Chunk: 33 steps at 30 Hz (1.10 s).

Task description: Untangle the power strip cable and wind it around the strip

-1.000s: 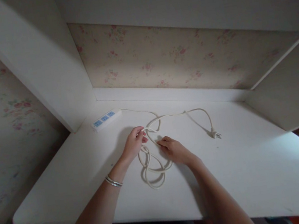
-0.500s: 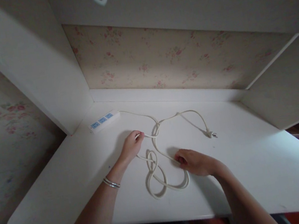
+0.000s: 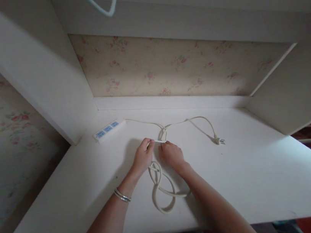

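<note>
Cord: The pale cord [image 3: 159, 141] lies in the middle of the desk [image 3: 254, 179], and a short bit of it goes straight across between the two hands.
Left hand: The left hand [image 3: 143, 154] pinches the cord between its thumb and finger.
Right hand: The right hand [image 3: 172, 155] is curled around the cord just beside the left hand, with its fingertips partly hidden.
Loops: Below the hands, the cord makes twisty loops [image 3: 165, 210] on the desk, and one part goes under the right arm.
Crossing: Just above the hands, bits of the cord cross over each other.
Plug: At the right end of the cord is a pale plug [image 3: 219, 140] with metal prongs, lying well apart from the hands.
Power strip: At the other end is a white power strip [image 3: 109, 130] with three blue socket spots, set at a slant near the back left corner. Any marks on it are too small to read.
Bracelet: Shiny silver bands [image 3: 122, 195] go around the left wrist.
Desk top: It is white and smooth, with a round front left corner, and light shines on its right side.
Back: A white strip [image 3: 165, 101] runs along the back of the desk, under flowery wallpaper [image 3: 148, 67] with pink roses.
Sides: Pale boards stand at the left [image 3: 36, 71] and right [image 3: 293, 89].
Top: A pale bent bar [image 3: 110, 14] pokes down into view.
Far right: Beyond the desk is a dark place with blurry things.
</note>
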Each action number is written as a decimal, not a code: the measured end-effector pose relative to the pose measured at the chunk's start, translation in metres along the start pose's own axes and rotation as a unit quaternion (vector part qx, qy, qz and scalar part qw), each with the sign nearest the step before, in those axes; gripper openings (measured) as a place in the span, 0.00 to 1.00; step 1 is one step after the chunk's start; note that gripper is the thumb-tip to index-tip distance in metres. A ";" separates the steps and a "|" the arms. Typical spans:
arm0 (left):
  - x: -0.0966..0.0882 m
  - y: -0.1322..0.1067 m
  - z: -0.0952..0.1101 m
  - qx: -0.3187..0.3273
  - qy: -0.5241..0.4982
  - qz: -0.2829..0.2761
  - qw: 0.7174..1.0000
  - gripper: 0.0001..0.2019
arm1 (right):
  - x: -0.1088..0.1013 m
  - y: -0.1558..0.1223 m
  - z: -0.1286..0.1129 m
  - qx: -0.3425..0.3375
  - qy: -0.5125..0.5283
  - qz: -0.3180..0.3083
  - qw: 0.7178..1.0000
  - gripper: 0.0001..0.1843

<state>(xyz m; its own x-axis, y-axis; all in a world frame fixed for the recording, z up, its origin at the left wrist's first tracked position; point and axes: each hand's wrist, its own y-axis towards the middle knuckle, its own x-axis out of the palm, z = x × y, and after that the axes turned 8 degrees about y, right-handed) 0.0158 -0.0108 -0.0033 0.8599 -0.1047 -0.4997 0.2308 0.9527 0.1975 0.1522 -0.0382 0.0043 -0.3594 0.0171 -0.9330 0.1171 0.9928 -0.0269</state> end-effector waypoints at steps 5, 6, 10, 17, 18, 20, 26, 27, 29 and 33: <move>0.001 0.000 -0.002 0.022 0.035 0.023 0.999 0.14 | -0.003 -0.002 0.002 -0.119 0.050 -0.034 0.991 0.10; 0.002 0.000 -0.003 0.019 0.044 0.025 0.999 0.14 | -0.004 -0.005 0.005 -0.162 0.072 -0.044 0.983 0.09; 0.001 0.001 -0.003 0.008 0.066 0.044 0.997 0.14 | -0.009 -0.017 0.016 -0.282 0.169 -0.083 0.941 0.09; 0.000 0.005 -0.007 -0.009 0.018 0.038 0.999 0.14 | -0.032 -0.030 0.027 -0.288 0.204 -0.277 0.894 0.04; 0.001 0.005 -0.008 -0.018 -0.006 0.029 0.999 0.14 | -0.035 -0.030 0.028 -0.276 0.213 -0.306 0.886 0.03; 0.003 0.005 -0.007 -0.026 -0.055 0.011 0.998 0.14 | -0.038 -0.030 0.030 -0.244 0.251 -0.355 0.867 0.06; 0.001 0.003 -0.001 -0.036 -0.113 -0.034 0.992 0.15 | -0.037 -0.015 0.067 0.020 0.501 -0.157 0.851 0.22; 0.000 0.002 0.000 -0.042 -0.117 -0.037 0.992 0.15 | -0.036 -0.010 0.079 0.094 0.517 -0.054 0.849 0.23; -0.001 0.002 0.002 -0.054 -0.125 -0.047 0.990 0.16 | -0.039 0.001 0.104 0.217 0.491 0.117 0.836 0.30; -0.002 0.001 0.005 -0.061 -0.141 -0.065 0.986 0.16 | -0.053 0.026 0.146 0.281 0.264 0.137 0.912 0.37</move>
<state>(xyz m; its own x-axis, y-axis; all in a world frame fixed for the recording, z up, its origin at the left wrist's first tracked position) 0.0167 -0.0106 0.0019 0.9227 -0.2875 -0.2568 0.3063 0.9513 0.0356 0.3096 -0.0306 0.0002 -0.6240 0.4582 -0.6330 0.6726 0.7274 -0.1365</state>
